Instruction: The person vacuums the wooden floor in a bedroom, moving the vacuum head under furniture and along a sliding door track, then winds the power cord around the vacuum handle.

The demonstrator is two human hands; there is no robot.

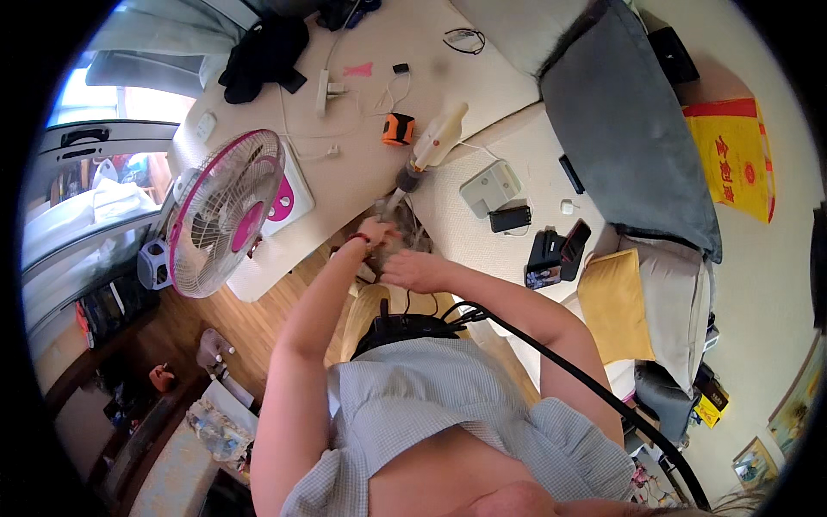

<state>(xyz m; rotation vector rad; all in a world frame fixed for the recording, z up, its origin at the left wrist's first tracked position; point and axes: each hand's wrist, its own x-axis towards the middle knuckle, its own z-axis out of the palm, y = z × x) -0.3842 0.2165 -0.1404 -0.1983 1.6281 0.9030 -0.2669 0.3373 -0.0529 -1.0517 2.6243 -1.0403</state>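
Note:
My left hand (pixel 376 233), with a dark red band on its wrist, has its fingers curled at a greyish, crumpled-looking thing (pixel 401 226) in the gap between the sofa seats. My right hand (pixel 415 271) is beside its near side, fingers bent inward. What the fingers hold is small and blurred, so its kind cannot be told. Just beyond lies a cream handheld device (pixel 439 138) with a dark collar and a metal shaft that points down toward my hands. An orange and black box-like item (pixel 398 129) sits left of the device.
A pink-and-white fan (pixel 228 215) stands at the left. On the seats are a white power strip (pixel 323 93), cables, a pale box (pixel 491 188), a black phone (pixel 510 219) and a dark folding case (pixel 558 254). Cushions (pixel 629 129) line the right. A black cable (pixel 586 379) crosses my right arm.

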